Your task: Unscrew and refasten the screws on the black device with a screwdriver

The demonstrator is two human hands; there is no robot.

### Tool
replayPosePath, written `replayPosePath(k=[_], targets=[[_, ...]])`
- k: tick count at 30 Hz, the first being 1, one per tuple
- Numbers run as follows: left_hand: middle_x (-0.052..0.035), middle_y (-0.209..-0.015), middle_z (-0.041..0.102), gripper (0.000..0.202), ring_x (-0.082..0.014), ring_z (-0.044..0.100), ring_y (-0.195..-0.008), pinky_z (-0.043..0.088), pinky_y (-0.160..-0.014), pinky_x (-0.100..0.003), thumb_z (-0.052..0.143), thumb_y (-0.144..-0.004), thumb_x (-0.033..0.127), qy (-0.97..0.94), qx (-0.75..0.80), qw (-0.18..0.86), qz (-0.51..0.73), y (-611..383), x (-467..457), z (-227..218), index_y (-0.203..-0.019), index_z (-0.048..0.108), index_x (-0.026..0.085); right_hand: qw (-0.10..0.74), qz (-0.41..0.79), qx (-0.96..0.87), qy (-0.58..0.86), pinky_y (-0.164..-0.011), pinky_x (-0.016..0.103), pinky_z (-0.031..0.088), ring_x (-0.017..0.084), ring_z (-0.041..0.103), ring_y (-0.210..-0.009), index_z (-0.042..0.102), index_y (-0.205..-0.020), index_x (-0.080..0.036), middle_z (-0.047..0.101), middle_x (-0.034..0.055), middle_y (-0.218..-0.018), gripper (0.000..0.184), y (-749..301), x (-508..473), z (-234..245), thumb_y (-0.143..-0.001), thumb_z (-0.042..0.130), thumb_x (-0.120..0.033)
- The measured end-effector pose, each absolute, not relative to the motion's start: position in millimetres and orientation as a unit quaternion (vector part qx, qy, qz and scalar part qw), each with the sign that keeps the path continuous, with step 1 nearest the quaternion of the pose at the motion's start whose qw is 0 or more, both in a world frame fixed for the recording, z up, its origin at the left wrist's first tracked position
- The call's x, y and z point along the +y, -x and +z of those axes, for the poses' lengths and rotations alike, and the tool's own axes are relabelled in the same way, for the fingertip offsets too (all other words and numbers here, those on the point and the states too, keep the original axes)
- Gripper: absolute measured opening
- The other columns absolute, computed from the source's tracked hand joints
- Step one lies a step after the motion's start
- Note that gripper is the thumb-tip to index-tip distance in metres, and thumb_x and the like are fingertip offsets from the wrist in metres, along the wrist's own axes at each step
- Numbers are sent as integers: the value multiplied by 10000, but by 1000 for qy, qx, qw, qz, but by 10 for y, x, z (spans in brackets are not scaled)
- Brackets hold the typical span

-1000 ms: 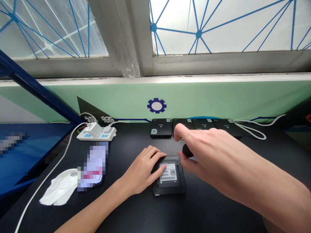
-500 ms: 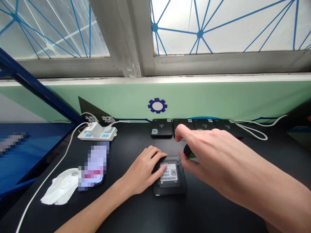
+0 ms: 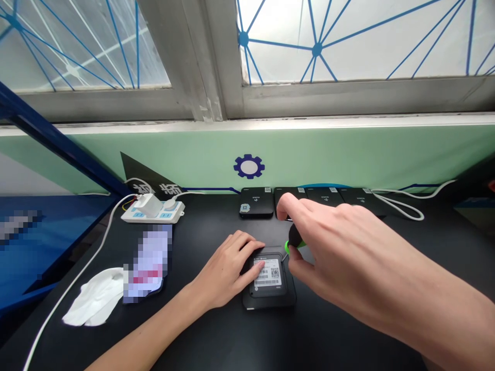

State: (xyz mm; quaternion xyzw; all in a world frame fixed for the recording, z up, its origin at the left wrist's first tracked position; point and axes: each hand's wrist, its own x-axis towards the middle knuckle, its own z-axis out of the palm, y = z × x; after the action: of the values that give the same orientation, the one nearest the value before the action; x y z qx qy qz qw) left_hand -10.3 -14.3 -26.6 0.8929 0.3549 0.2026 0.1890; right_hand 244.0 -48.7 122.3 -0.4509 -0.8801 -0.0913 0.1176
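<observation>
A flat black electronic device [image 3: 270, 302] lies on the desk, with a white barcode label [image 3: 268, 273] on its upper face. My left hand [image 3: 235, 268] steadies it, thumb on the label and fingers over its far left edge. In my right hand [image 3: 320, 237] is a screwdriver [image 3: 295, 238] with a black and green handle, gripped between thumb and fingers. Its thin shaft slants down to the device's far right corner. The tip's exact contact is too small to make out.
Several similar black devices [image 3: 256, 202] line the back of the desk, partly behind my right hand. To the left are a white power strip [image 3: 154, 211], a pixelated phone [image 3: 149, 263] and a white crumpled item [image 3: 96, 299]. White cables run at both sides.
My right fingers have shifted around the screwdriver handle, and its green collar shows more now. My left hand stays on the device. The whole view has moved slightly.
</observation>
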Motion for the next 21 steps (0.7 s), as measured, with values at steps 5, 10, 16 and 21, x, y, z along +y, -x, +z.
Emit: replayPosePath(k=[5, 10, 16, 21], targets=[[-93, -1249, 678, 245, -296, 629, -1131, 525, -986, -469, 560, -1155, 364, -894, 353, 187, 201, 108, -143, -268, -1345, 643, 232, 91, -101, -865, 483, -532, 358, 195, 177, 435, -472, 506, -971, -253, 506, -57, -643, 166, -2430, -458, 1209, -1027, 647, -319], [-91, -1250, 679, 260, -296, 632, -1134, 525, -986, -466, 567, -1153, 372, -895, 354, 183, 202, 117, -137, -283, -1362, 635, 231, 98, -85, -877, 463, -550, 356, 160, 155, 419, -463, 484, -912, -264, 513, -59, -639, 205, -2446, -425, 1212, -1014, 633, -167], [-90, -1254, 677, 269, -299, 632, -1142, 527, -996, -472, 569, -1148, 363, -893, 357, 188, 199, 114, -147, -261, -1373, 640, 235, 122, -99, -876, 457, -520, 345, 189, 160, 422, -473, 422, -910, -280, 482, -89, -647, 261, -2486, -426, 1204, -981, 654, -182], [-92, -1255, 673, 269, -299, 625, -1146, 521, -1004, -483, 564, -1152, 361, -893, 359, 191, 196, 115, -152, -249, -1376, 635, 231, 123, -104, -872, 462, -499, 345, 201, 170, 434, -457, 365, -900, -296, 458, -105, -618, 289, -2505, -427, 1193, -1023, 620, -242]])
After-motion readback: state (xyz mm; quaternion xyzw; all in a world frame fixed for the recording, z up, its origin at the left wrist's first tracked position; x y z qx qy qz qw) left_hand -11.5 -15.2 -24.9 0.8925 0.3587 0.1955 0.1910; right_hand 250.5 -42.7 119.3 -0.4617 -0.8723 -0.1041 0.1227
